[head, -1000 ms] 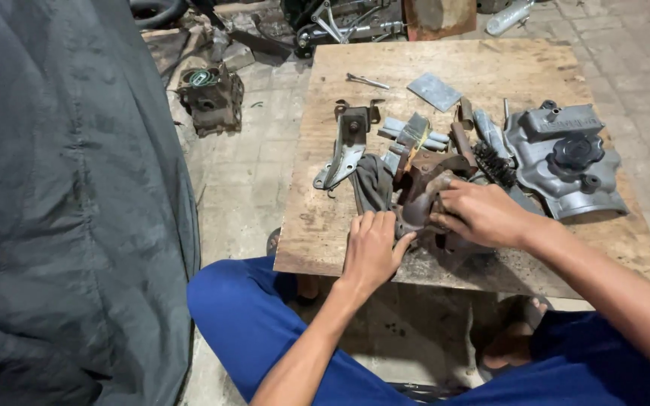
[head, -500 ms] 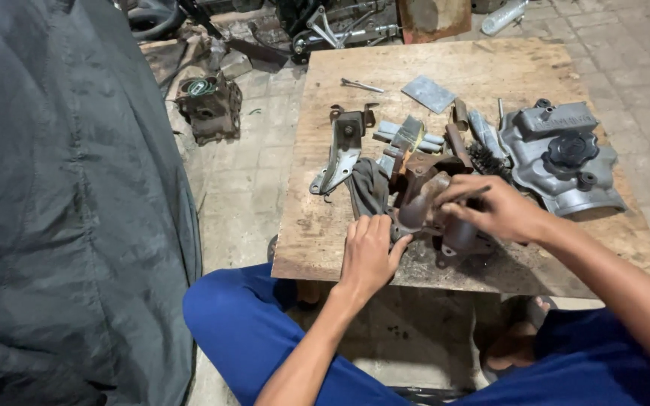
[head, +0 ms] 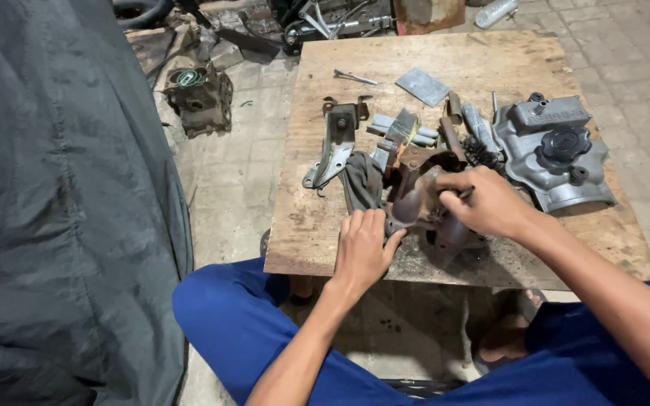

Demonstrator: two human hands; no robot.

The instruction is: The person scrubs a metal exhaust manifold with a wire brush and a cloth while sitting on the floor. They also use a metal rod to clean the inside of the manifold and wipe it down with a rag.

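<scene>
The rusty metal part (head: pixel 415 199) lies near the near edge of the wooden worktop (head: pixel 317 225), at its middle. The left hand (head: pixel 362 252) rests on the part's near left side, fingers closed around its edge. The right hand (head: pixel 490 203) presses on the part from the right, fingers pinched on a thin dark tool (head: pixel 466 192). A dark rag (head: pixel 359 184) lies just left of the part. A grey cast cover (head: pixel 554 150) sits on the right, a metal bracket (head: pixel 336 143) further left
</scene>
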